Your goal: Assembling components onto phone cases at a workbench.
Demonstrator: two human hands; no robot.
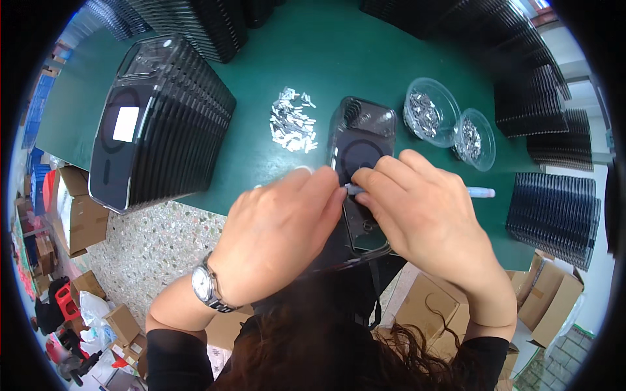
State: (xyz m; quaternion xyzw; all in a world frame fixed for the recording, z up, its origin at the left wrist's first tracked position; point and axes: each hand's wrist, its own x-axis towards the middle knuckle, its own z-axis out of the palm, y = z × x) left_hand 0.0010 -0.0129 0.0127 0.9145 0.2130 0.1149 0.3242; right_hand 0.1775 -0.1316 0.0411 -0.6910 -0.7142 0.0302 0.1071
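A dark translucent phone case [362, 120] with a ring mark on its back lies in front of me, its lower part near the table's edge. My right hand [427, 205] is closed around a slim, pale pen-like tool [481, 192], whose pinkish-blue end sticks out to the right. The tool's other end reaches my left fingertips, above the case. My left hand [277, 218], with a watch [203, 285] on the wrist, is pinched closed at the case's left edge. What its fingers grip is hidden. Beyond the left hand is a loose pile of small silver-white pieces [293, 124].
A tall stack of similar cases [163, 124] stands on the green table [293, 52] at left. Two clear round tubs [451, 107] of small metallic pieces sit at right. More case stacks [553, 215] line the right side. Cardboard boxes [424, 303] are below the table.
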